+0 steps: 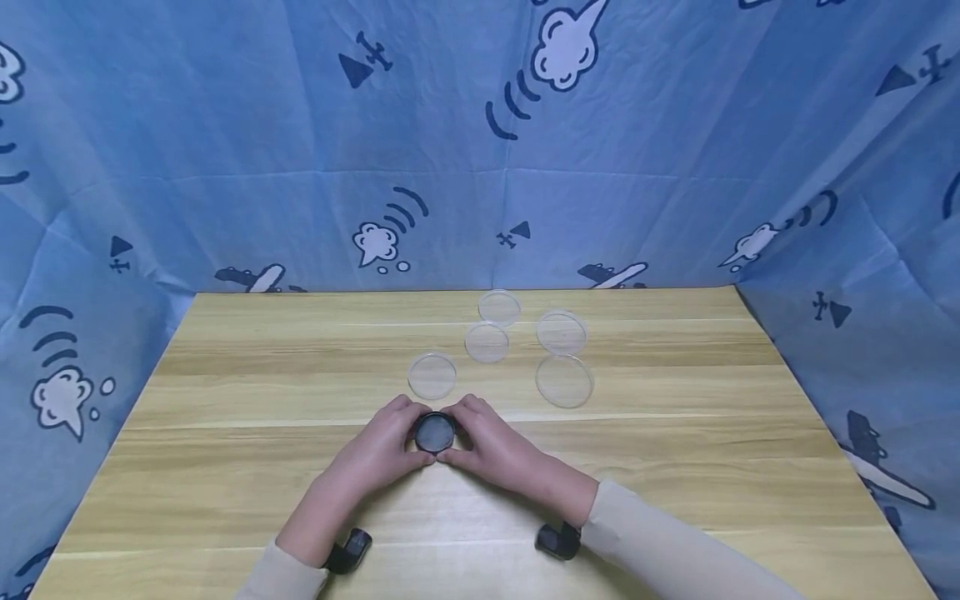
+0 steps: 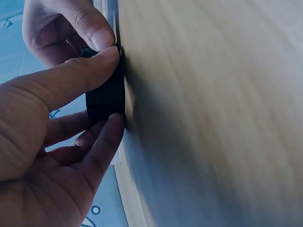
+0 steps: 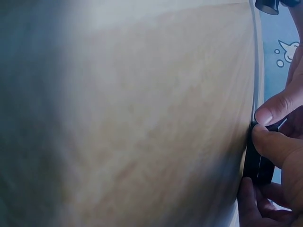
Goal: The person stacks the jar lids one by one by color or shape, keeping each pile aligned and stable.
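A small round black case [image 1: 435,433] with a greyish, see-through top lies on the wooden table, between both hands. The left hand [image 1: 384,450] grips its left side, thumb at the near edge and fingers round the far edge. From the right, the right hand [image 1: 495,446] holds it the same way, the two thumbs close together. Seen by the left wrist camera, the black side wall [image 2: 105,97] stands between the left thumb and fingers, low at the table surface. The right wrist view shows the black wall [image 3: 258,158] pinched by thumb and fingers.
Several clear round discs lie beyond the hands: one [image 1: 432,376] just past the case, others [image 1: 487,342] [image 1: 498,307] farther back, and two [image 1: 561,332] [image 1: 565,382] to the right. Blue patterned cloth [image 1: 450,150] hangs behind the wooden table [image 1: 262,417] and at its sides.
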`<control>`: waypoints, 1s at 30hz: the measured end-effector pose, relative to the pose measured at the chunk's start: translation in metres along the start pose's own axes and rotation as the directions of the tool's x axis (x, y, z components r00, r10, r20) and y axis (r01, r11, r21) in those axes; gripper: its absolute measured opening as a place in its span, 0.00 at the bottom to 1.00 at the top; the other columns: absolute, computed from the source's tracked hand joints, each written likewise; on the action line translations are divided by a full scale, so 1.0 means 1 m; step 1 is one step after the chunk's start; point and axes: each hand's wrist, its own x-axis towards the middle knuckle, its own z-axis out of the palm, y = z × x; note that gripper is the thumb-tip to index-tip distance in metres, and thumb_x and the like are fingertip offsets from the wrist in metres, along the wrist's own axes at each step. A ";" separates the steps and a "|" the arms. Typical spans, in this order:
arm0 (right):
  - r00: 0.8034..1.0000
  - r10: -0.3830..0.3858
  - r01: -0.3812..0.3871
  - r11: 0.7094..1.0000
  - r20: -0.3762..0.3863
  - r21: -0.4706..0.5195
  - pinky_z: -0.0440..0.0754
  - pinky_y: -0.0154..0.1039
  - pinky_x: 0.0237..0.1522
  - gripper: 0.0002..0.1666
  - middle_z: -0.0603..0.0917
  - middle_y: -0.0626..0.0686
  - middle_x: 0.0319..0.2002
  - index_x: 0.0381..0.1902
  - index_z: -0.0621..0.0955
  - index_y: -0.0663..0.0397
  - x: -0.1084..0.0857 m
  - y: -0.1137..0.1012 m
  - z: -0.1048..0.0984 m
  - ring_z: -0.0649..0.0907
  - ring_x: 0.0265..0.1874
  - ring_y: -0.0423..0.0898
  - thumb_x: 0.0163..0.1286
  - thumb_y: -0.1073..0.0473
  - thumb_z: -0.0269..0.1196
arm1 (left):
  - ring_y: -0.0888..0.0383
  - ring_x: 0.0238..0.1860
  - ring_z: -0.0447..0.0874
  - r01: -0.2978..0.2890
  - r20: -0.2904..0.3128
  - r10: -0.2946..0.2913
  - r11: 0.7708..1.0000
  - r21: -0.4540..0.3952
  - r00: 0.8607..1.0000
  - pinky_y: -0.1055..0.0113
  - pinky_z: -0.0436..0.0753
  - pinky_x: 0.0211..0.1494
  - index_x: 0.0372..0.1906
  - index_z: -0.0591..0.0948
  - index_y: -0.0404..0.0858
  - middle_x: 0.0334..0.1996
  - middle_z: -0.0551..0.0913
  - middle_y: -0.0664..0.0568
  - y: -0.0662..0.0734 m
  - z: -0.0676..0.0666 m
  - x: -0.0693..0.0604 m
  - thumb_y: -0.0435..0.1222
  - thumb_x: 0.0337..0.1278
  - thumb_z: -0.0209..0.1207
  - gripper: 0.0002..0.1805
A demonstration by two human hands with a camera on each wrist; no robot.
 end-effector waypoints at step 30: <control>0.998 0.002 -0.004 0.999 0.066 0.032 0.83 0.44 0.60 0.31 0.81 0.52 0.52 0.64 0.80 0.60 0.002 0.005 -0.010 0.80 0.51 0.43 0.71 0.48 0.70 | 0.62 0.39 0.76 0.029 0.034 -0.029 0.999 -0.016 0.999 0.66 0.79 0.46 0.50 0.85 0.37 0.39 0.82 0.53 0.000 -0.007 0.001 0.35 0.44 0.81 0.25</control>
